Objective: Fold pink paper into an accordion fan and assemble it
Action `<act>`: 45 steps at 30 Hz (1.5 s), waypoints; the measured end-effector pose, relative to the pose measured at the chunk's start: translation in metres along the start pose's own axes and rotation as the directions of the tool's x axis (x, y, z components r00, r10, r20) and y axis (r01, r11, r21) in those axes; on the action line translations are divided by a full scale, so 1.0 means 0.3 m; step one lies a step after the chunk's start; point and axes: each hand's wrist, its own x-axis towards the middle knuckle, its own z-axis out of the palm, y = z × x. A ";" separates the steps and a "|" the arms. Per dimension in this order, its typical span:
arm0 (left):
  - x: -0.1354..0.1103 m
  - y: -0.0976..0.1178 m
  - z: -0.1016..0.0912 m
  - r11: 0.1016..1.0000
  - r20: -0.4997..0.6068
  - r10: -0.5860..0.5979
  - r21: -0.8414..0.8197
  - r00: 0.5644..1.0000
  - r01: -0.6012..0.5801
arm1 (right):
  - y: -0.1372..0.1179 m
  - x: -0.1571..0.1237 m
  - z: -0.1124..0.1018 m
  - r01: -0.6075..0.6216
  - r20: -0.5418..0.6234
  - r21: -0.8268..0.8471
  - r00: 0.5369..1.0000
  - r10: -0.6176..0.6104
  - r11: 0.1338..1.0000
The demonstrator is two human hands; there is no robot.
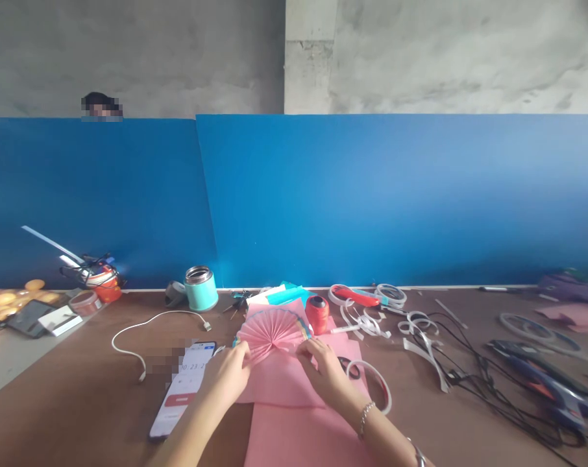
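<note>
A pink pleated paper fan (pixel 270 329) is spread in a half-round, with a blue-and-yellow band along its outer edge. My left hand (pixel 228 371) pinches its left end, fingers closed and partly hidden from the camera. At the other end, my right hand (pixel 323 366) has thumb and fingers closed on the fan's right side. Pink paper sheets (pixel 284 431) lie beneath the fan and run toward me. Just behind my right hand stands a red spool-like item (pixel 317 315). A phone (pixel 183 391) showing a timer lies beside my left forearm.
A turquoise cup (pixel 200 289) and a white cable (pixel 152 318) are at left. White tape rings (pixel 374 379) and curled strips (pixel 365 323) lie at right, near black cords and a blue-black tool (pixel 542 376). A blue partition (pixel 372 201) rises behind; a person's head shows above it.
</note>
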 end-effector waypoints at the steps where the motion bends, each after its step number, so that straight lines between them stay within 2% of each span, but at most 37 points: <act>1: -0.003 0.000 -0.002 1.000 -0.003 0.010 0.014 1.000 -0.010 | -0.003 -0.001 0.001 0.005 0.004 0.000 1.000 -0.005 1.000; 6: -0.015 0.017 -0.015 0.999 0.053 -0.006 0.042 0.999 0.004 | -0.004 0.001 0.008 0.014 -0.004 -0.003 1.000 -0.014 1.000; 11: -0.004 0.011 0.006 0.998 -0.028 0.028 -0.063 0.999 -0.029 | 0.002 0.001 0.009 0.023 0.022 -0.001 0.999 -0.023 1.000; 15: 0.017 -0.006 0.046 0.997 -0.024 0.067 -0.035 0.997 -0.067 | -0.013 0.011 0.004 0.071 0.035 0.009 0.997 -0.072 0.997; 17: 0.029 -0.014 0.058 0.995 -0.041 0.089 -0.042 0.995 -0.090 | -0.032 0.030 -0.001 0.128 0.058 0.007 0.990 -0.128 0.992; 20: 0.049 -0.027 0.063 0.988 -0.129 0.131 -0.061 0.983 -0.139 | -0.065 0.081 -0.001 0.222 0.111 -0.037 0.970 -0.217 0.974; 23: 0.070 -0.043 0.062 0.978 -0.174 0.170 -0.094 0.970 -0.188 | -0.087 0.145 0.027 0.250 0.179 -0.103 0.957 -0.229 0.963; 27: 0.085 -0.071 0.068 0.971 -0.160 0.173 -0.140 0.972 -0.196 | -0.096 0.197 0.104 0.239 0.265 -0.170 0.946 -0.189 0.956; 32: 0.079 -0.105 0.072 0.948 -0.068 0.146 -0.274 0.987 -0.159 | -0.103 0.192 0.171 0.289 0.325 -0.295 0.927 -0.188 0.911; 38: 0.069 -0.114 0.063 0.933 -0.034 0.125 -0.336 0.992 -0.129 | -0.099 0.188 0.185 0.320 0.325 -0.373 0.924 -0.200 0.871; 45: 0.060 -0.104 0.041 0.889 -0.031 0.169 -0.428 0.985 -0.166 | -0.120 0.189 0.182 0.402 0.310 -0.389 0.905 -0.293 0.829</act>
